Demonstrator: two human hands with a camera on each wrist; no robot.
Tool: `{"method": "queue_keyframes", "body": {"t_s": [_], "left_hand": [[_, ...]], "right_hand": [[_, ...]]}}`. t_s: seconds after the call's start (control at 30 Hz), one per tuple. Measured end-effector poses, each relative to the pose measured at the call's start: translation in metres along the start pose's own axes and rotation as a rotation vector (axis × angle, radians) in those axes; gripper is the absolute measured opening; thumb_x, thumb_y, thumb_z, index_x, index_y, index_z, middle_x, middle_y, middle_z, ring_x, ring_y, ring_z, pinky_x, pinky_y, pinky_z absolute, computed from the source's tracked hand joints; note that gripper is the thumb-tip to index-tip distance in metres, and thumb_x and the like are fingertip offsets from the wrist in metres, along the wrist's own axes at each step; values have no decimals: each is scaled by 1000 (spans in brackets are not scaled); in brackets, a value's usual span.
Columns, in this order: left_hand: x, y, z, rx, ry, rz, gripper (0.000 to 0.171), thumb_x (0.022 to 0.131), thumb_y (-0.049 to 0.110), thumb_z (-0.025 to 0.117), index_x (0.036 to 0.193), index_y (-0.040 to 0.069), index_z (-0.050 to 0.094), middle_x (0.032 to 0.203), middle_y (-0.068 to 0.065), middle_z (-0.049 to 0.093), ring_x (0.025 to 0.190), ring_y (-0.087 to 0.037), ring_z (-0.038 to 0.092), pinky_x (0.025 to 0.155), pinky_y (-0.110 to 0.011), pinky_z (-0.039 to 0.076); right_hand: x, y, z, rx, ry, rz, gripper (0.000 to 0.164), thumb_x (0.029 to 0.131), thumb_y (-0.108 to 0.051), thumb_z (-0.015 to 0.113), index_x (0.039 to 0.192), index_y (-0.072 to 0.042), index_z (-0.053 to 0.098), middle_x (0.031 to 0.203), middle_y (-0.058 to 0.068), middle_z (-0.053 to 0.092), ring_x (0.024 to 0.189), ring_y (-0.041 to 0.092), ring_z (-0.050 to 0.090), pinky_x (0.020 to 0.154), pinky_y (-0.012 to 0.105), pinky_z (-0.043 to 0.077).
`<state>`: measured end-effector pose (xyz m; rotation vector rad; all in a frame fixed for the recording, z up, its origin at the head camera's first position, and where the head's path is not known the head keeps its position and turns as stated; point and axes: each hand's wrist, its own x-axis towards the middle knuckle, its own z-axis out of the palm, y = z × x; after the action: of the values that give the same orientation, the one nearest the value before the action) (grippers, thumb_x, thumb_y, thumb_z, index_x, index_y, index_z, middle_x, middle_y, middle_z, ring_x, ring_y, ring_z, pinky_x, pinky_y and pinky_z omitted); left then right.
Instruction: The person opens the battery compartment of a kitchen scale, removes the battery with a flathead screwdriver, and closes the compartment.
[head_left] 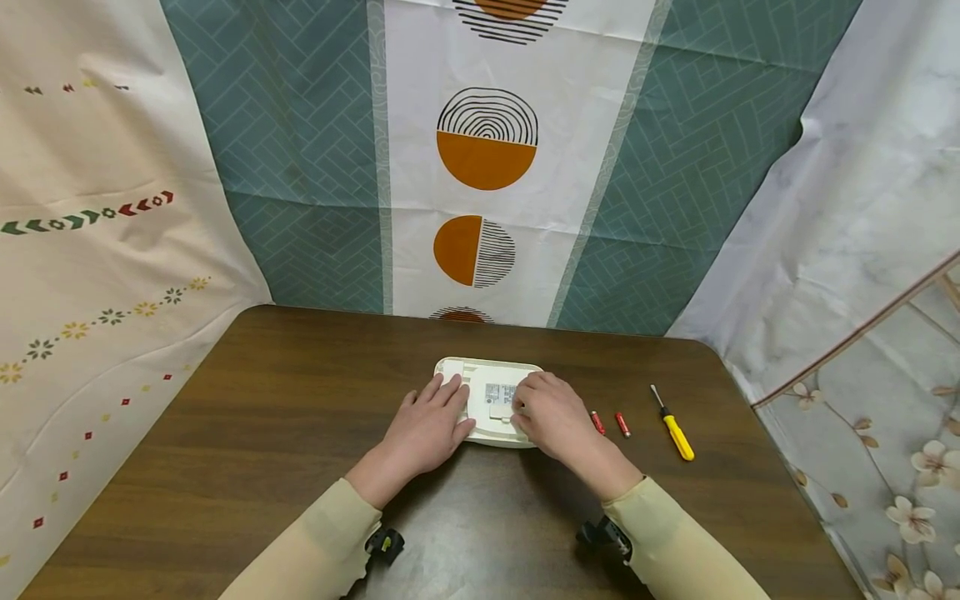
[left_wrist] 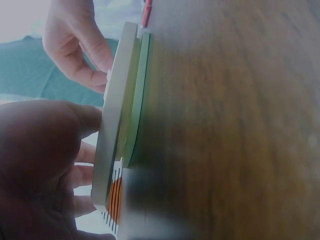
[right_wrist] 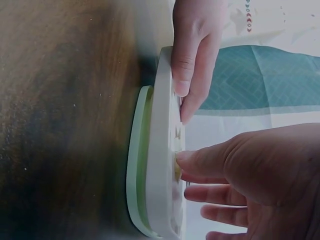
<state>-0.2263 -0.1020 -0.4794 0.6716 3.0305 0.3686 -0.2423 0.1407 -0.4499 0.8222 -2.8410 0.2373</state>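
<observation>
A flat white device point(head_left: 487, 425) with a pale green layer beneath point(right_wrist: 132, 190) lies on the table, a printed label point(head_left: 498, 393) facing up. My left hand point(head_left: 427, 425) rests on its left part, fingers extended. Over the right part, my right hand point(head_left: 555, 412) has its thumb and index finger curled together at a small off-white battery cover point(head_left: 501, 412) below the label. In the right wrist view, the thumb touches a small yellowish edge on the device's face; the hand partly hides it. The left wrist view shows the same fingertips pinching at the surface.
Two red batteries point(head_left: 622, 424) lie to the right of my right hand. Farther right is a screwdriver point(head_left: 678, 437) with a yellow handle. The brown wooden table point(head_left: 300, 400) meets patterned cloth hangings point(head_left: 315, 250) at the back and sides.
</observation>
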Motion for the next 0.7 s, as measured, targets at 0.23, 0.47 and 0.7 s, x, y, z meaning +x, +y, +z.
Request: {"method": "queue_keyframes", "body": {"t_s": [0.23,0.47,0.7], "left_hand": [[0,-1,1,-1,3,0,63,116,46,56,167,10,49,177,-12,37,165,-40,28,122,-67,35],[2,-1,1,9,9,3,63,116,46,55,167,9,49,177,-13,38,165,-40,28,122,-68,36],[1,-2,1,6,9,5,63,116,46,55,167,9,49,176,-13,38,164,-40,29,121,-68,36]], "right_hand": [[-1,0,0,32,3,13,16,91,-13,92,95,-10,77,110,7,74,115,33,66,102,50,55],[-1,0,1,53,68,43,22,94,-18,91,108,-6,79,123,12,73,127,37,63,110,53,52],[-3,0,8,37,37,30,37,97,-23,88,125,-2,76,129,16,71,129,41,62,110,57,51]]}}
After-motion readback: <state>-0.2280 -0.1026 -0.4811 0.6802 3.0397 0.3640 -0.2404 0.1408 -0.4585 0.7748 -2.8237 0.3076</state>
